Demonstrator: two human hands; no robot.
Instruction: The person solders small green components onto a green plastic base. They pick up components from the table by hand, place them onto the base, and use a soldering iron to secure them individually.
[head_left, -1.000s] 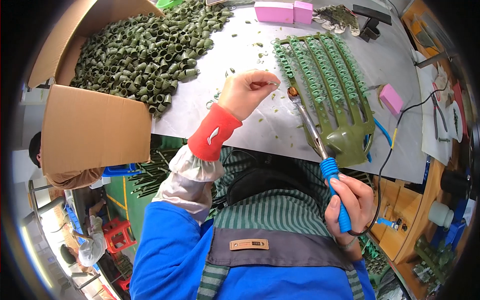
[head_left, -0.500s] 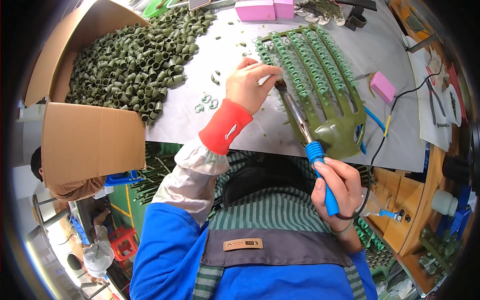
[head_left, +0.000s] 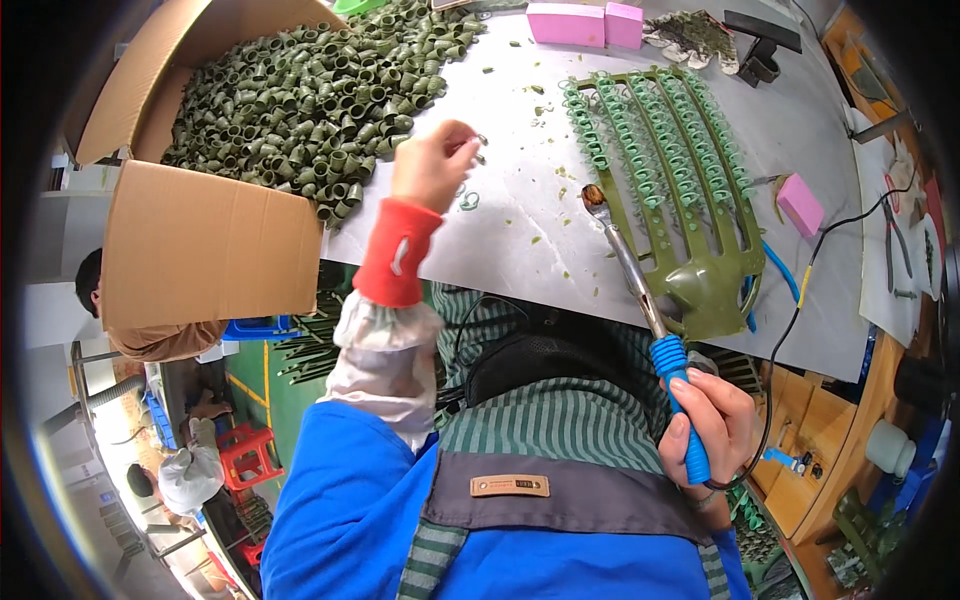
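Note:
My right hand [head_left: 712,425] is closed round the blue ribbed handle of a soldering iron [head_left: 632,270]. Its browned, wide tip points up and left, beside the lower left of an olive-green plastic frame [head_left: 700,290], apart from it. The frame's bars carry rows of light green rings [head_left: 655,180]. My left hand [head_left: 432,165], in a red wristband, hovers over the table between the pile and the frame. It is smeared by motion, its fingers bent; whether they hold anything is unclear. Loose light green rings [head_left: 468,200] lie just beside it, partly hidden.
A cardboard box [head_left: 210,240] on its side spills olive-green plastic sockets [head_left: 300,110] at left. Pink blocks [head_left: 565,25] and a glove [head_left: 690,38] lie at the back, another pink block [head_left: 800,205] at right. The iron's black cord [head_left: 800,300] loops rightward. Green scraps dot the table.
My left hand has moved left, away from the iron's tip and the frame, toward the loose rings. My right hand has drawn the iron slightly back toward me. The view has shifted a little.

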